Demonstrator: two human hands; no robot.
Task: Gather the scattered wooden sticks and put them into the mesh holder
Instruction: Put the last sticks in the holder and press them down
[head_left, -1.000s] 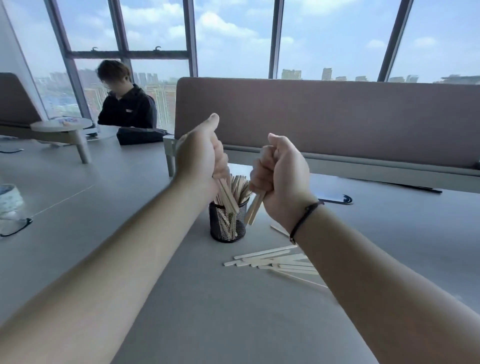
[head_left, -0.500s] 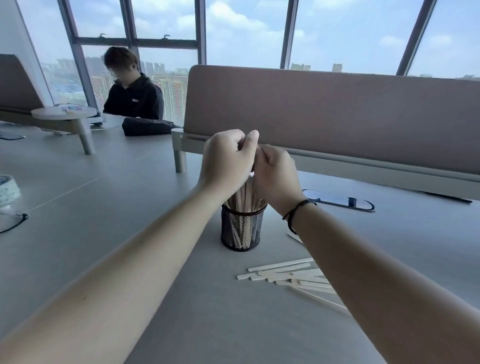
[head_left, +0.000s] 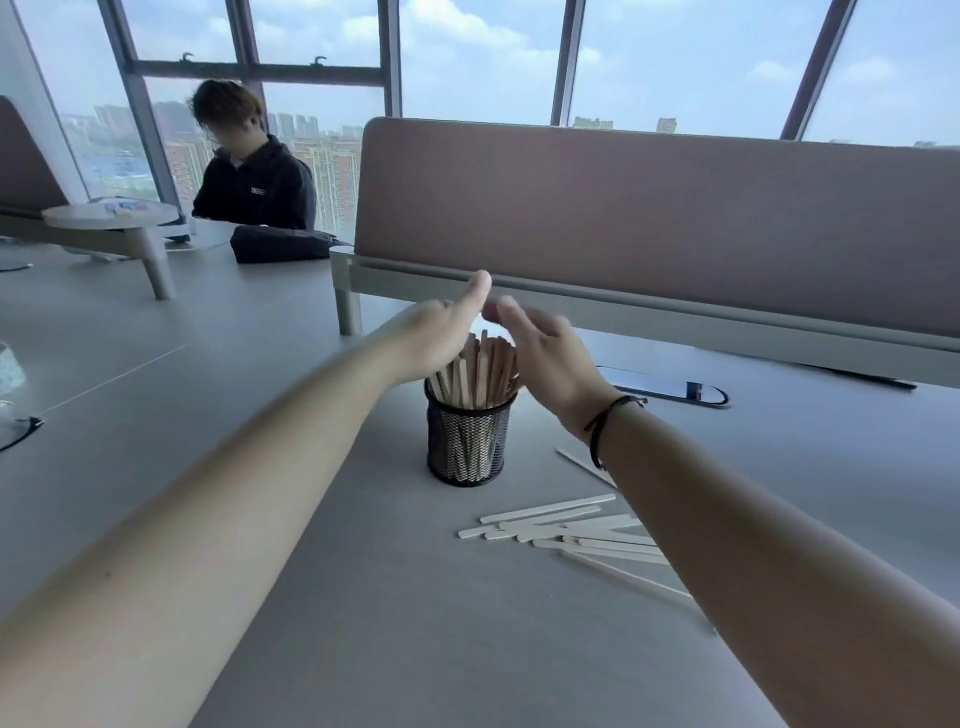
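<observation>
Both hands, left and right, open and empty over the stick-filled mesh holder; no legible writing.

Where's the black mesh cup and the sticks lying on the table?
black mesh cup (head_left: 466, 449): head view, front of its mesh wall.
pale wooden sticks lying on the grey table (head_left: 550, 525): head view, middle of the pile.

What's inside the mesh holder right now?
The mesh holder holds upright wooden sticks, tops above its rim. Both open hands partly cover the tops; the bottom isn't visible.
</observation>
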